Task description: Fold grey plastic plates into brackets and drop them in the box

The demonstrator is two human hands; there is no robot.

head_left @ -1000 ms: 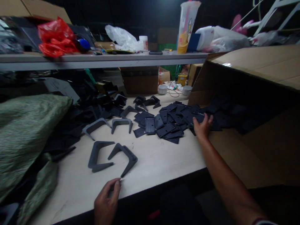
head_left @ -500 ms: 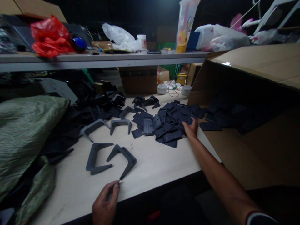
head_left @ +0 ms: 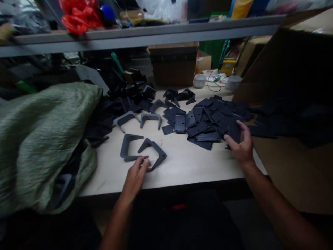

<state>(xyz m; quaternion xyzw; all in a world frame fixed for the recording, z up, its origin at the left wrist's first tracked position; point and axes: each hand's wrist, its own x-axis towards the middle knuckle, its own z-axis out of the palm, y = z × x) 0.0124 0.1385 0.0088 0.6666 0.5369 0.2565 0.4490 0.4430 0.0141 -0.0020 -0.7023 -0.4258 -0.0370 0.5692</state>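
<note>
My right hand [head_left: 244, 144] grips a flat black plastic plate [head_left: 234, 131] by its edges, thumb on one side and fingers on the other, at the right end of a heap of similar plates [head_left: 200, 119]. My left hand [head_left: 136, 172] is at the table's front, thumb and fingers pinched together. Something small and pale shows at its fingertips, too blurred to name. Those fingertips are beside the lower end of a grey angular U-shaped bracket [head_left: 158, 150]; whether they touch it I cannot tell. A second grey bracket [head_left: 125, 147] lies just left of that one.
More brackets [head_left: 151, 117] lie farther back. A green woven sack [head_left: 52, 139] bulges at left, with dark parts behind it. A large cardboard box [head_left: 286, 166] opens at right, holding black plates. A shelf [head_left: 145, 34] crosses above the table.
My right hand has lifted a black plate from the heap's right side. My left hand has moved forward to the near bracket. The view has tilted down and turned left.
</note>
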